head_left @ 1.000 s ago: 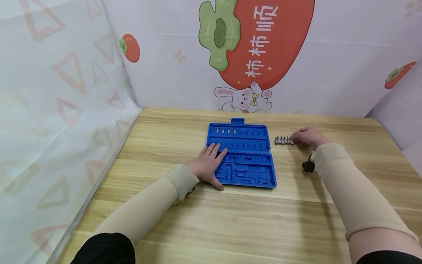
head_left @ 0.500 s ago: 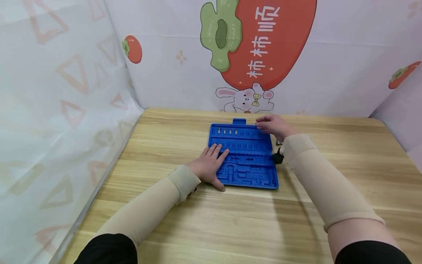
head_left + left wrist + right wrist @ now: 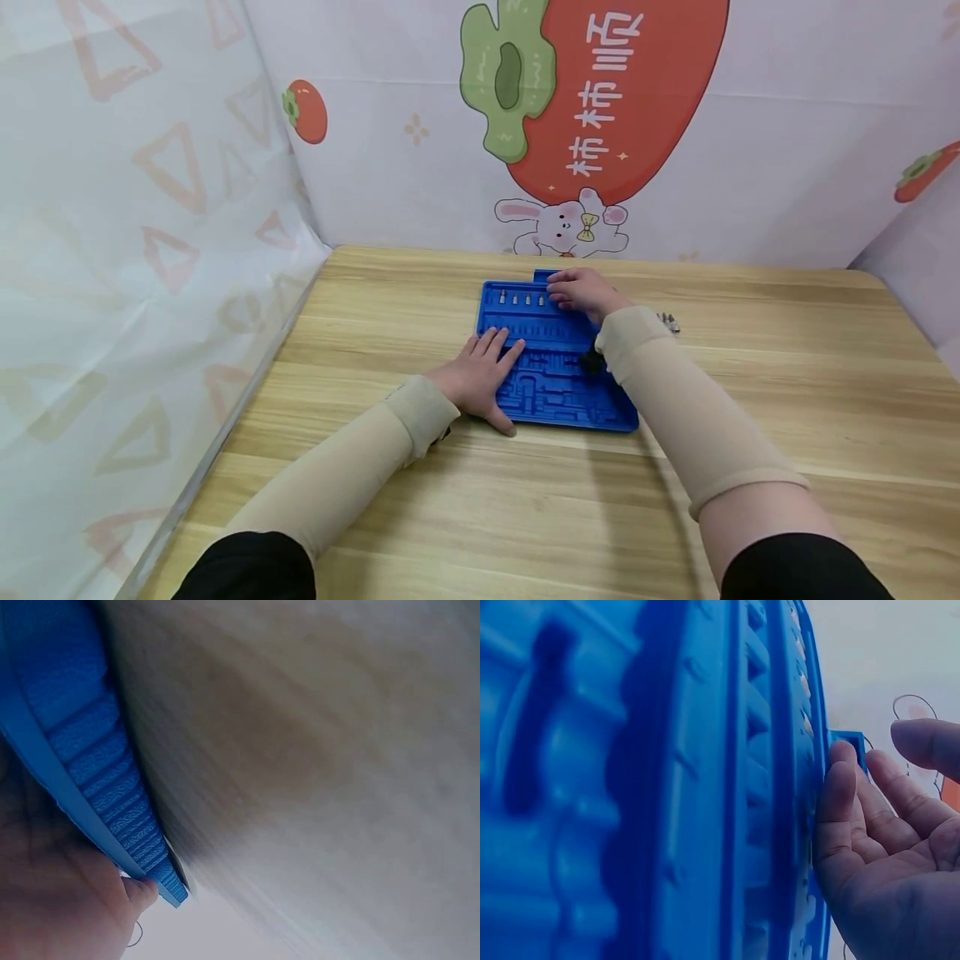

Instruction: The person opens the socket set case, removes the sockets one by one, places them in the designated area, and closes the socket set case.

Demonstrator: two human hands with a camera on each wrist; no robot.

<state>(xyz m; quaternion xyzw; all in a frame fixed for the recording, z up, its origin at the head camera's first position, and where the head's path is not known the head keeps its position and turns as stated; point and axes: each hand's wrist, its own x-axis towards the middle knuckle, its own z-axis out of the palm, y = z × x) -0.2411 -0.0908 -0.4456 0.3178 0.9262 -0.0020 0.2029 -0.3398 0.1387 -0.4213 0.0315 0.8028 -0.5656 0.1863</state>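
Observation:
A blue plastic bit case (image 3: 558,392) lies unfolded on the wooden table. Several small metal screwdriver bits (image 3: 515,300) sit in the left slots of its far row. My left hand (image 3: 480,382) rests with spread fingers on the case's left edge, thumb at the near corner. My right hand (image 3: 587,293) is over the far row, fingertips just right of the seated bits and near the latch tab. In the right wrist view, the thumb stands apart from the half-bent fingers (image 3: 838,787), with nothing showing between them. The slots under this hand are hidden.
More loose bits (image 3: 670,323) lie right of the case, partly hidden by the right sleeve (image 3: 690,400). The wooden table (image 3: 487,508) meets a printed cloth backdrop (image 3: 390,183) at its far edge, and white cloth (image 3: 150,333) hangs along the left.
My right hand has moved left from the loose bits to the case's far row, and its thumb has parted from the fingers. My left hand stays in place on the case.

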